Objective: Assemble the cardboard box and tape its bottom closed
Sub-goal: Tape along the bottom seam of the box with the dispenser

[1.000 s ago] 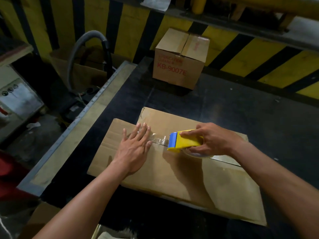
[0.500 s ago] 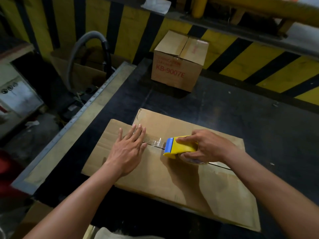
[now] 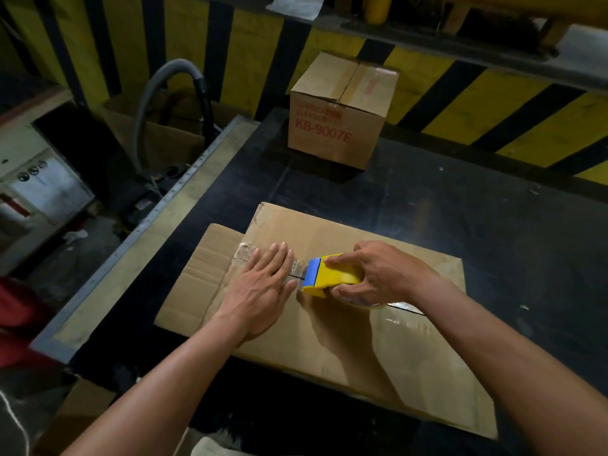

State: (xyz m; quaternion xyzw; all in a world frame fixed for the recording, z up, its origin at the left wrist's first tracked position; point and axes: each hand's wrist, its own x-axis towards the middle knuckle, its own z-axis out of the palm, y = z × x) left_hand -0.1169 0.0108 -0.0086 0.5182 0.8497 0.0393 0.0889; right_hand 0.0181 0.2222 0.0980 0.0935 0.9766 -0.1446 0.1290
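Our left hand (image 3: pixel 260 291) lies flat with fingers straight, pressing clear tape (image 3: pixel 249 250) onto the seam of the cardboard box (image 3: pixel 411 350). Just to its right, our right hand (image 3: pixel 385 274) grips the yellow-and-blue tape dispenser (image 3: pixel 332 273) on the same seam. The box lies under both hands, near on the black table (image 3: pixel 493 225). A closed carton (image 3: pixel 339 116) marked KB-9007E stands far behind.

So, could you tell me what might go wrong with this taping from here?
The tape on the cardboard box looks wrinkled by the left hand, so it may bond poorly. That hand's fingers lie right beside the tape dispenser held by the right hand; any blade there could nick them.
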